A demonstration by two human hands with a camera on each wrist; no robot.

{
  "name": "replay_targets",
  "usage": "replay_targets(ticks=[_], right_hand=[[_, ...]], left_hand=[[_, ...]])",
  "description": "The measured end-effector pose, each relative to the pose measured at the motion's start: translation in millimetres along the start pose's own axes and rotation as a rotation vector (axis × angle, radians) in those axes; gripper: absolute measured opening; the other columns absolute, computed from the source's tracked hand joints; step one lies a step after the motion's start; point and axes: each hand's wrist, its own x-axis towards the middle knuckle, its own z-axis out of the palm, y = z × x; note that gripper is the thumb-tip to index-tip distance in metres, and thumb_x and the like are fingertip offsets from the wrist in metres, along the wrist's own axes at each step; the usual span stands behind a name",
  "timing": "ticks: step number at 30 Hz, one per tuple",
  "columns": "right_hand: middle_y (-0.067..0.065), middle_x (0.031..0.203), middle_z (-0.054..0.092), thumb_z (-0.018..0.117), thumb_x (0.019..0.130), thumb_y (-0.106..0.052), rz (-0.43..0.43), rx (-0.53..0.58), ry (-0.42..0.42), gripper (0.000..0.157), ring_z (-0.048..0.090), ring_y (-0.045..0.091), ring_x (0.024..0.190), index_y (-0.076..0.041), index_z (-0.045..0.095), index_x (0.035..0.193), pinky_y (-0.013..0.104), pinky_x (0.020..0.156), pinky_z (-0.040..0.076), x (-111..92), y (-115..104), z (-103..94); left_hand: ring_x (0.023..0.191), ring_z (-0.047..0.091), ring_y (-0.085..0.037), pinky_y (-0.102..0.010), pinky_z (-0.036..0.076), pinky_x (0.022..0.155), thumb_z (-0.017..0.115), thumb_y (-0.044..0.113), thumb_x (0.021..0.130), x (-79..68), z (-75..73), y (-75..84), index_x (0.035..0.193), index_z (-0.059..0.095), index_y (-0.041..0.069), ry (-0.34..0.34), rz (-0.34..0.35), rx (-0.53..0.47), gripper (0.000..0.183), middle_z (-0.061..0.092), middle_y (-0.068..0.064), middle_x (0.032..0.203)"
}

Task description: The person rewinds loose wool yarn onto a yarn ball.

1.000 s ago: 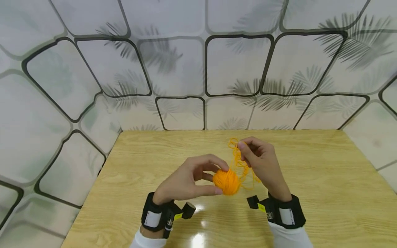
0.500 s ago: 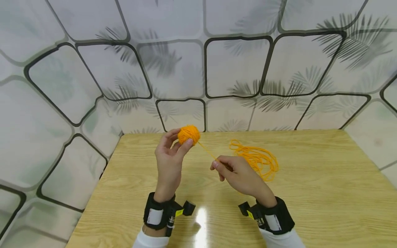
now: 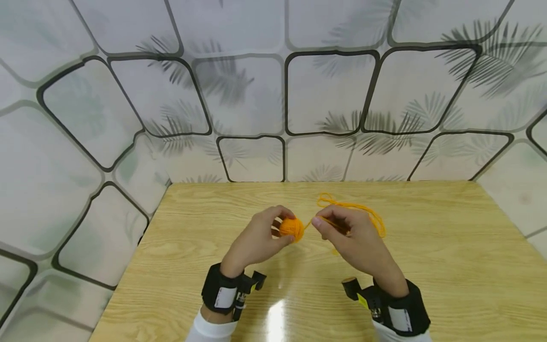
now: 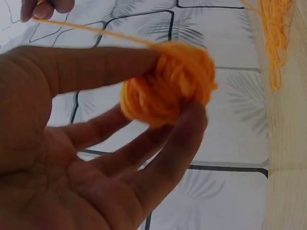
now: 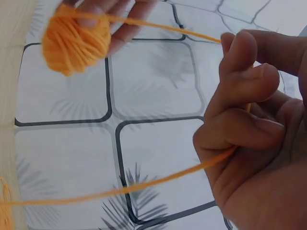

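Note:
Thumb and fingertips of my left hand (image 3: 260,237) grip a small ball of orange yarn (image 3: 292,229) above the table. In the left wrist view the wound yarn ball (image 4: 168,86) sits between thumb and fingers. A taut strand (image 5: 163,28) runs from the ball to my right hand (image 3: 356,237), where thumb and index finger pinch it. The right wrist view shows the strand passing through the curled fingers (image 5: 240,129) and leaving low on the left. Loose loops of orange yarn (image 3: 376,221) lie on the table behind the right hand, which partly hides them.
The wooden table (image 3: 205,204) lies under both hands. Behind it and to the sides stands a pale wall covering (image 3: 239,95) with dark outlines and leaf patterns. Each wrist wears a black strap (image 3: 220,289) with a small camera.
The yarn ball went up and left with my left hand, then came back down toward the middle. My right hand moved left and nearer, then back right, still pinching the strand.

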Motion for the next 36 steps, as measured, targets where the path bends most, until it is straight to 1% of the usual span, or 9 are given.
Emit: replay_targets(ticks=[4, 6, 9, 12, 15, 18, 25, 32, 36], right_hand=[[-0.001, 0.070, 0.053, 0.057, 0.091, -0.022, -0.032, 0.018, 0.096, 0.005, 0.042, 0.014, 0.050, -0.020, 0.061, 0.091, 0.029, 0.042, 0.037, 1, 5, -7.5], [0.000, 0.069, 0.053, 0.057, 0.090, -0.018, -0.064, 0.029, 0.119, 0.004, 0.044, 0.014, 0.051, -0.016, 0.060, 0.091, 0.029, 0.043, 0.039, 3, 8, -10.1], [0.001, 0.069, 0.052, 0.057, 0.090, -0.015, -0.094, 0.059, 0.129, 0.004, 0.046, 0.016, 0.051, -0.012, 0.059, 0.091, 0.029, 0.043, 0.040, 5, 10, -11.8], [0.002, 0.069, 0.052, 0.056, 0.091, -0.016, -0.084, 0.098, 0.129, 0.006, 0.045, 0.019, 0.051, -0.011, 0.059, 0.091, 0.030, 0.043, 0.040, 7, 13, -10.7], [0.005, 0.068, 0.051, 0.056, 0.091, -0.018, -0.057, 0.138, 0.113, 0.007, 0.044, 0.022, 0.051, -0.012, 0.059, 0.091, 0.031, 0.042, 0.039, 10, 19, -7.1], [0.007, 0.068, 0.051, 0.055, 0.092, -0.023, -0.015, 0.163, 0.079, 0.011, 0.044, 0.023, 0.051, -0.012, 0.059, 0.090, 0.032, 0.043, 0.039, 12, 25, -1.7], [0.007, 0.071, 0.053, 0.052, 0.093, -0.027, 0.009, 0.167, -0.024, 0.016, 0.044, 0.019, 0.051, -0.013, 0.060, 0.093, 0.032, 0.045, 0.040, 13, 33, 11.0], [0.000, 0.070, 0.053, 0.048, 0.095, -0.033, -0.024, 0.118, -0.099, 0.018, 0.043, 0.016, 0.049, -0.020, 0.060, 0.091, 0.030, 0.043, 0.039, 13, 30, 28.2], [-0.004, 0.068, 0.053, 0.046, 0.095, -0.037, -0.054, 0.004, -0.141, 0.018, 0.040, 0.011, 0.048, -0.026, 0.059, 0.089, 0.027, 0.042, 0.036, 10, 20, 34.1]], left_hand=[[0.095, 0.055, -0.010, -0.021, 0.048, 0.078, 0.065, 0.017, 0.084, -2.6, -2.1, 6.8, 0.115, 0.052, 0.015, -0.299, 0.100, -0.050, 0.033, 0.054, 0.005, 0.110], [0.098, 0.055, -0.009, -0.021, 0.047, 0.079, 0.064, 0.019, 0.085, -4.1, -3.0, 10.9, 0.115, 0.050, 0.016, -0.404, 0.154, -0.110, 0.034, 0.053, 0.005, 0.112], [0.101, 0.055, -0.010, -0.023, 0.048, 0.081, 0.064, 0.021, 0.085, -7.7, -5.3, 18.0, 0.116, 0.049, 0.017, -0.489, 0.213, -0.228, 0.034, 0.052, 0.004, 0.113], [0.102, 0.056, -0.012, -0.028, 0.049, 0.082, 0.064, 0.021, 0.085, -12.4, -9.3, 27.3, 0.115, 0.048, 0.015, -0.497, 0.262, -0.341, 0.034, 0.052, 0.001, 0.113], [0.101, 0.056, -0.017, -0.036, 0.050, 0.082, 0.066, 0.011, 0.083, -17.3, -15.2, 41.8, 0.113, 0.049, 0.010, -0.439, 0.314, -0.476, 0.035, 0.051, -0.006, 0.111], [0.100, 0.056, -0.024, -0.043, 0.049, 0.081, 0.066, -0.001, 0.079, -19.9, -17.8, 48.4, 0.113, 0.050, 0.005, -0.323, 0.350, -0.606, 0.038, 0.052, -0.012, 0.111], [0.102, 0.054, -0.030, -0.052, 0.047, 0.083, 0.063, -0.006, 0.079, -16.8, -17.6, 41.0, 0.116, 0.047, -0.002, -0.038, 0.381, -0.793, 0.041, 0.048, -0.019, 0.115], [0.102, 0.054, -0.033, -0.044, 0.047, 0.085, 0.063, 0.002, 0.082, -8.8, -16.9, 36.0, 0.117, 0.045, -0.002, 0.356, 0.236, -0.797, 0.039, 0.047, -0.021, 0.116], [0.101, 0.054, -0.034, -0.044, 0.047, 0.086, 0.066, 0.005, 0.081, -2.7, -13.3, 31.5, 0.116, 0.047, -0.001, 0.499, 0.166, -0.746, 0.040, 0.048, -0.020, 0.116]])
